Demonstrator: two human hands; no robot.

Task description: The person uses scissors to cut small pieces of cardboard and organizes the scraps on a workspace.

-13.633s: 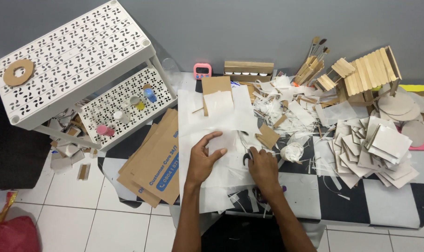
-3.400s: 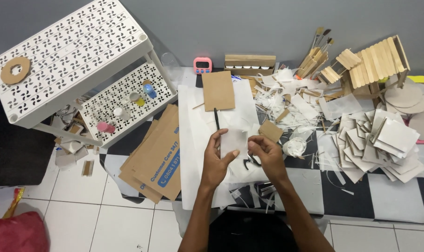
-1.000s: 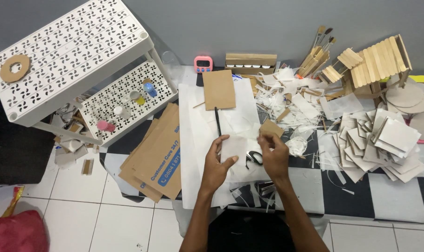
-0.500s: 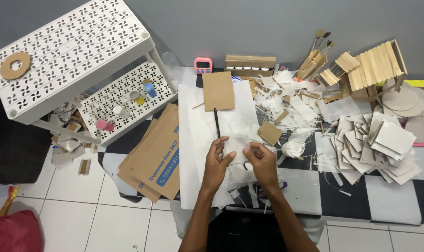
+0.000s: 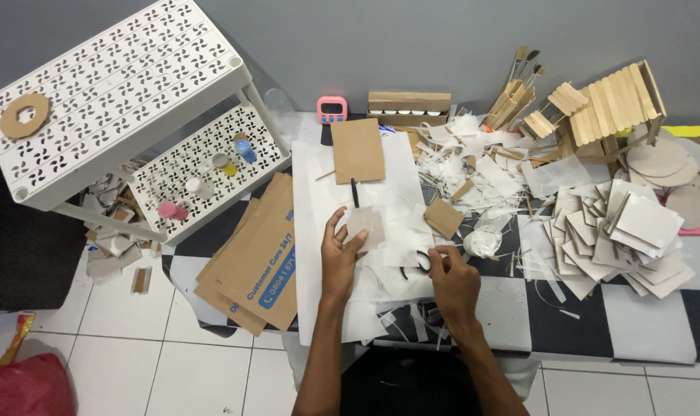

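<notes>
Left hand (image 5: pixel 340 258) sits just left of centre frame, fingers pinched on a small translucent white paper piece (image 5: pixel 365 226), lifting it off the big white sheet (image 5: pixel 311 200) that runs down the middle. Right hand (image 5: pixel 454 281) rests lower, right of centre, curled over the black-handled scissors (image 5: pixel 417 262) among white offcuts; whether it truly grips them I cannot tell.

Plenty crowds the work. A black pen (image 5: pixel 354 192) lies just above the paper piece, and above that a brown cardboard rectangle (image 5: pixel 357 150). A smaller cardboard square (image 5: pixel 444 218) and a white tape roll (image 5: pixel 483 240) sit right of the hands. Far right, a heap of grey-white card squares (image 5: pixel 619 239); upper right, a stick-built little house (image 5: pixel 616 96) and paintbrushes (image 5: pixel 523 65). A pink timer (image 5: pixel 331 109) stands at top centre. The flattened brown box (image 5: pixel 257 258) lies left of the sheet, and the white perforated rack (image 5: pixel 111 92) fills the upper left.

Compared with half a second back, the right hand has dropped away from the paper piece toward the scissors; the left keeps its hold.
</notes>
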